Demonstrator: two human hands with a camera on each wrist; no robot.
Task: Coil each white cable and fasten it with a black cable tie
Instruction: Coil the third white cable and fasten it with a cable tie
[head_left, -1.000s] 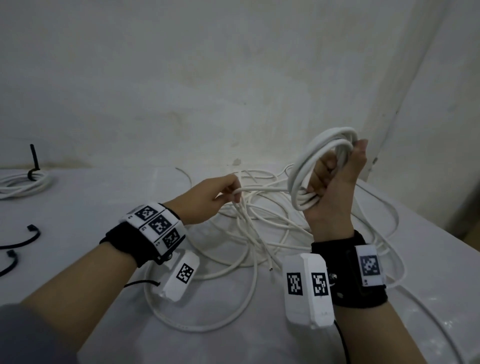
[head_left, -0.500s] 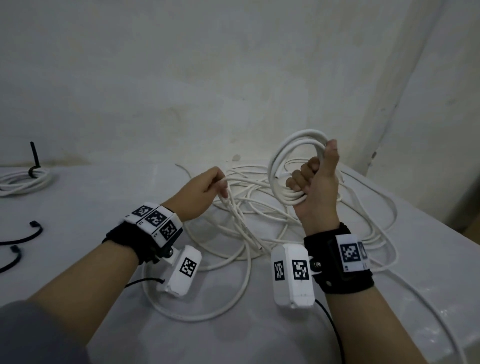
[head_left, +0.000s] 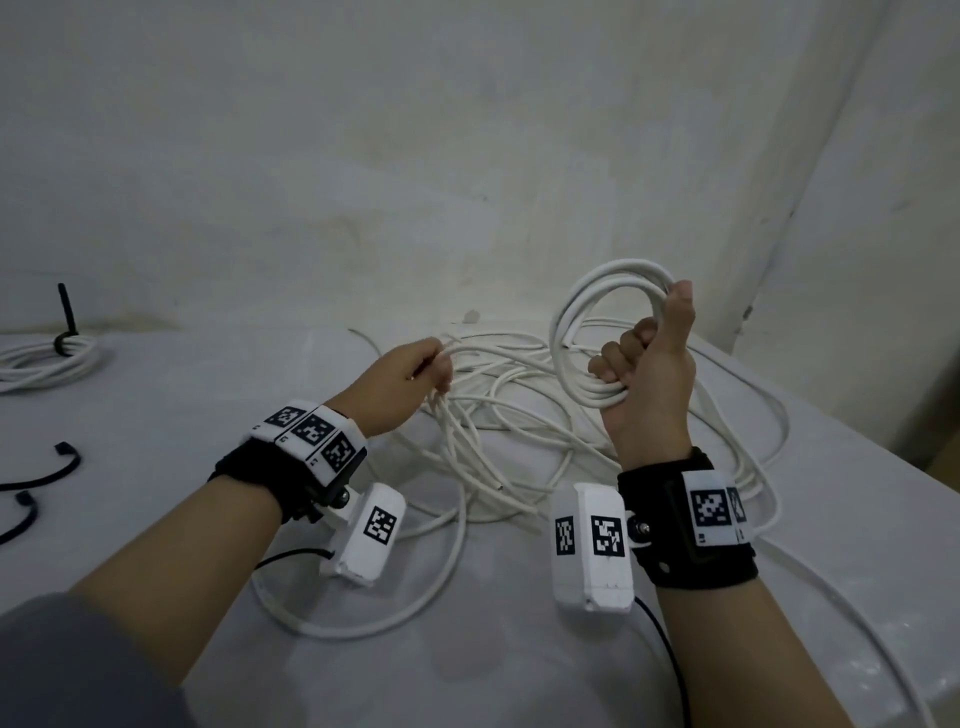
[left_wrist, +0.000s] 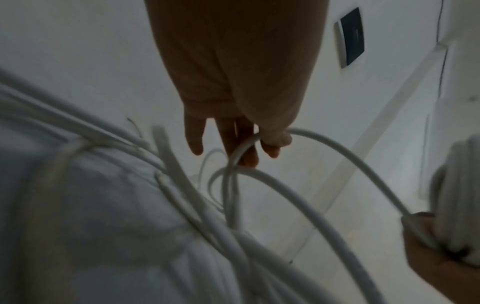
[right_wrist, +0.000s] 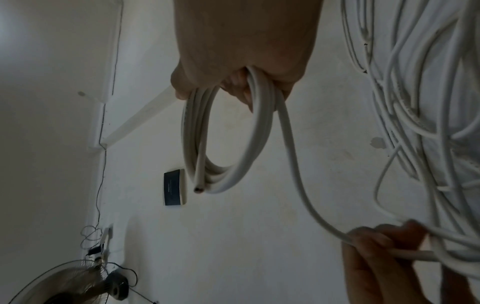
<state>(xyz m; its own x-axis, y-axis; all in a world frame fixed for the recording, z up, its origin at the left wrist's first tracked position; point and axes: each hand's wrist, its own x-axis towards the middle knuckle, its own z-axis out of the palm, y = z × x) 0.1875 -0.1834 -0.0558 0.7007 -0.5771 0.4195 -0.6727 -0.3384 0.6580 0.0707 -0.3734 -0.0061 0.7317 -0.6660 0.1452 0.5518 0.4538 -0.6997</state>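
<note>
My right hand (head_left: 641, 364) is raised above the table and grips a small coil of white cable (head_left: 587, 312), several loops held upright, thumb pointing up. In the right wrist view the coil (right_wrist: 226, 144) hangs from my fist with a cut end showing. My left hand (head_left: 415, 371) pinches a loose strand of the same cable (left_wrist: 337, 156) between thumb and fingers (left_wrist: 270, 144), just left of the coil. Below both hands lies a tangled heap of loose white cable (head_left: 519, 431) on the white table. Two loose black cable ties (head_left: 52, 467) lie at the far left.
A coiled white cable bound with a black tie (head_left: 47, 358) sits at the table's back left. The white table (head_left: 156, 405) meets the wall behind; its right edge (head_left: 883, 457) drops off. Cable loops (head_left: 374, 618) trail near my forearms.
My right hand with the coil has moved down and left, then turned thumb-up. My left hand has drawn back left along the strand, lengthening the span between the hands.
</note>
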